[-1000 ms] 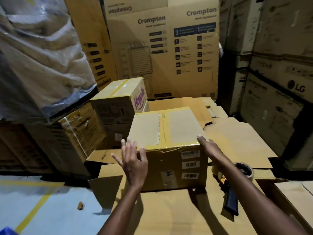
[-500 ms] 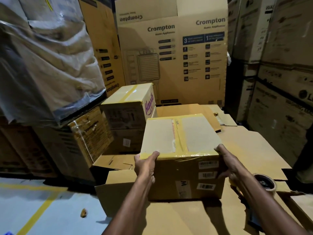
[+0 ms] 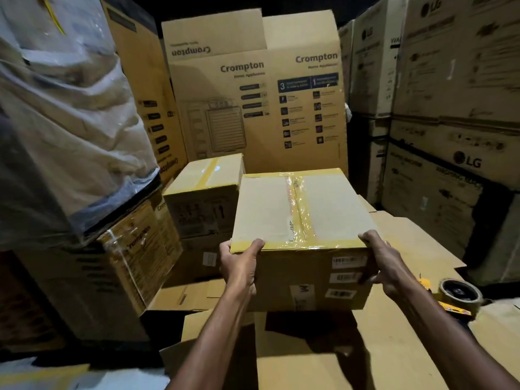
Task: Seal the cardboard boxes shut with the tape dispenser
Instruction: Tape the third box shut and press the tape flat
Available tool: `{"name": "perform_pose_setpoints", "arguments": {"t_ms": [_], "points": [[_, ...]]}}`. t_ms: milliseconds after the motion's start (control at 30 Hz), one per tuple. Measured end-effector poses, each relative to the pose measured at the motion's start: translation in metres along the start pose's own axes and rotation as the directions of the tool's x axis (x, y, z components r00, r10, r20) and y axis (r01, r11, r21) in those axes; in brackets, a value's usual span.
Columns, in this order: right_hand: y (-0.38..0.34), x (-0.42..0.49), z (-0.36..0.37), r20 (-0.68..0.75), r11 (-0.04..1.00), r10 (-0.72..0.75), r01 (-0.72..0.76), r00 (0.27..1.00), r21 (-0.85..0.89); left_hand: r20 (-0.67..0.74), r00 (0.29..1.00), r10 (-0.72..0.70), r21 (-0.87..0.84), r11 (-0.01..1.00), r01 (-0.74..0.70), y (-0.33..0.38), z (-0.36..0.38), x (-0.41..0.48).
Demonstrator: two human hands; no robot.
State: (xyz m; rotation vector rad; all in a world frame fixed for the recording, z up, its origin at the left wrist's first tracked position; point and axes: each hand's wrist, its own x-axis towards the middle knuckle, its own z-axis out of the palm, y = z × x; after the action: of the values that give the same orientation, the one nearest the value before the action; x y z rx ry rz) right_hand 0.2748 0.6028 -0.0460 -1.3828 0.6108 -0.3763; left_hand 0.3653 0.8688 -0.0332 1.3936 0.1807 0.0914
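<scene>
- Left hand (image 3: 239,266) grips the near-left corner of the sealed cardboard box (image 3: 298,215): thumb hooked over the top edge, rest of the fingers hidden round the side.
- Right hand (image 3: 380,263) grips the near-right corner, with fingers curled onto the top and thumb on the front face beside the barcode labels (image 3: 349,261).
- The box is centre frame between both hands, with clear tape down its top seam and yellowish tape along the edges. There is a dark shadow on the flattened cardboard (image 3: 394,347) under its near edge.
- Tape dispenser (image 3: 458,294) lies on that cardboard at right, just beside the right forearm (partly hidden by it). Neither hand is touching it.
- Second taped box (image 3: 205,192) sits behind-left, stacked on another carton.
- Big Crompton carton (image 3: 259,102) is behind, LG cartons (image 3: 455,153) at right, and a plastic-wrapped stack (image 3: 70,122) at left.
</scene>
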Motion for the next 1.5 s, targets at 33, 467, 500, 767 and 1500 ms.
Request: {"name": "perform_pose_setpoints", "arguments": {"t_ms": [33,467,500,767,1500], "points": [[-0.003,0.004,0.002,-0.007,1.000,-0.029,0.029,1.000,0.013,0.015,1.000,0.014,-0.009,1.000,-0.014,0.003,0.003,0.005],[-0.037,0.093,0.030,-0.034,0.978,-0.166,0.169,0.986,0.119,0.020,0.997,0.080,-0.002,0.997,-0.080,0.030,0.056,0.079],[-0.042,0.095,0.036,-0.035,0.977,-0.172,0.175,0.984,0.118,0.026,0.996,0.088,-0.008,0.996,-0.088,0.036,0.055,0.086],[-0.109,0.096,0.123,-0.087,0.925,-0.357,0.365,0.930,0.103,0.157,0.963,0.220,-0.098,0.973,-0.207,0.113,0.036,0.173],[-0.217,0.130,0.417,-0.019,0.828,-0.560,0.560,0.828,0.035,0.095,0.924,0.369,-0.160,0.922,-0.352,0.249,-0.107,0.431]]}}
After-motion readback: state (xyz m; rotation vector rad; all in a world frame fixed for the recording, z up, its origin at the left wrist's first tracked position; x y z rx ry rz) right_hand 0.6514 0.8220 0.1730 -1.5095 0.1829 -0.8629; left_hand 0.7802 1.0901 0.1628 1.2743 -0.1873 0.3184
